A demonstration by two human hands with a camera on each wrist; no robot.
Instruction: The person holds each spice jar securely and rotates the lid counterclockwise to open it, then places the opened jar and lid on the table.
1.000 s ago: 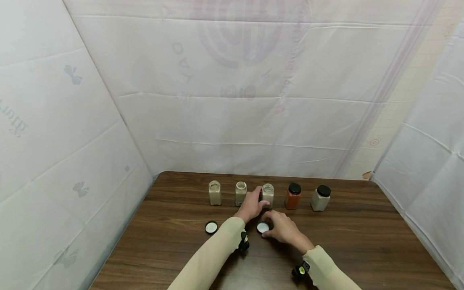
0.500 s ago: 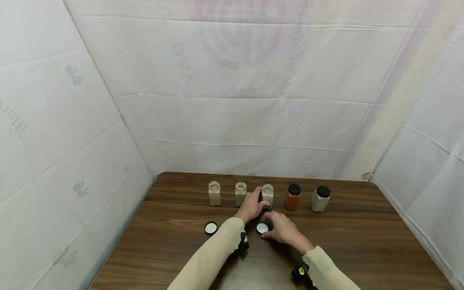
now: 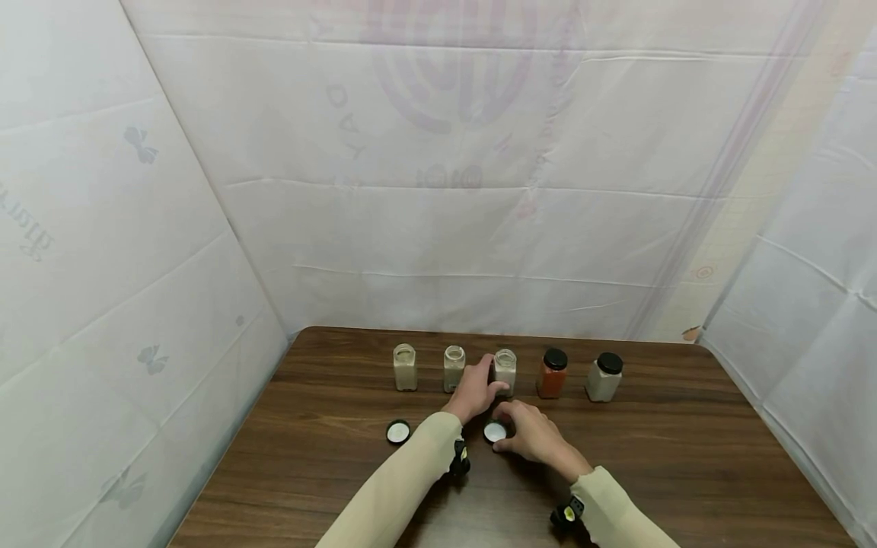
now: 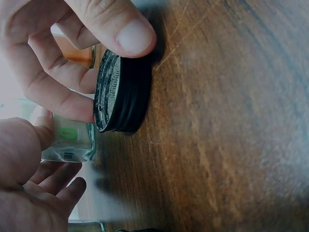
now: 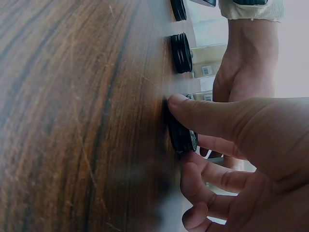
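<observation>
In the head view my left hand (image 3: 473, 390) grips an uncapped clear glass jar (image 3: 505, 367) of pale powder, third from the left in a row. Its thumb lies across the near side, and the left wrist view shows a green mark on the glass jar (image 4: 72, 135). Closer to me, my right hand (image 3: 536, 434) pinches a black screw lid (image 3: 495, 432) between thumb and fingers. That lid lies with its white inside facing up, low at the tabletop. Thumb and fingertips sit on opposite sides of the lid (image 5: 181, 133) in the right wrist view.
Two more uncapped jars, one far left (image 3: 406, 369) and one beside it (image 3: 454, 369), hold pale powder. To the right stand a black-capped orange-red jar (image 3: 552, 374) and a black-capped whitish jar (image 3: 604, 378). Another upturned lid (image 3: 398, 432) lies left of my forearm on the wooden table (image 3: 308, 457).
Both hands keep the same hold on the jar and the lid. The view has shifted very slightly; nothing else visibly differs.
</observation>
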